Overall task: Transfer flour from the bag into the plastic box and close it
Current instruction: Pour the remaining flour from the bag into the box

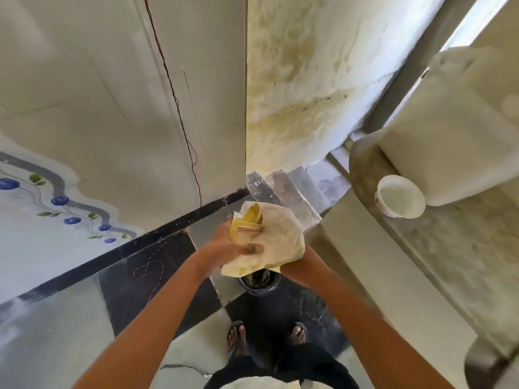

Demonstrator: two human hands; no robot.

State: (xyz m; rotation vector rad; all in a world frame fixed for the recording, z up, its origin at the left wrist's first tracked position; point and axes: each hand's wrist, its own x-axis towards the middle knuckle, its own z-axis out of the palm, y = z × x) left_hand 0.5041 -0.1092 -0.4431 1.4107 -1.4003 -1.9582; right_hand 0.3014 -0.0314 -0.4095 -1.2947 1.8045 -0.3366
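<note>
Bag (276, 242) above bucket (259, 282); bowl (400, 196) on counter (463, 248) at right.

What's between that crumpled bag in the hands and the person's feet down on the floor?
In the head view, a small dark bucket stands on the floor under the bag, ahead of the sandalled feet; beyond it, only bare checkered floor.

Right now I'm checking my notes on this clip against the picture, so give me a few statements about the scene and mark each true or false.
1. Both hands hold the crumpled bag. True; the left hand grips its near side, while the right hand is hidden behind it.
2. The bag is held above a dark bucket on the floor. True.
3. The white bowl lies on the floor by the feet. False; it sits on the counter to the right.
4. The person is barefoot. False; sandals are on the feet.
</note>
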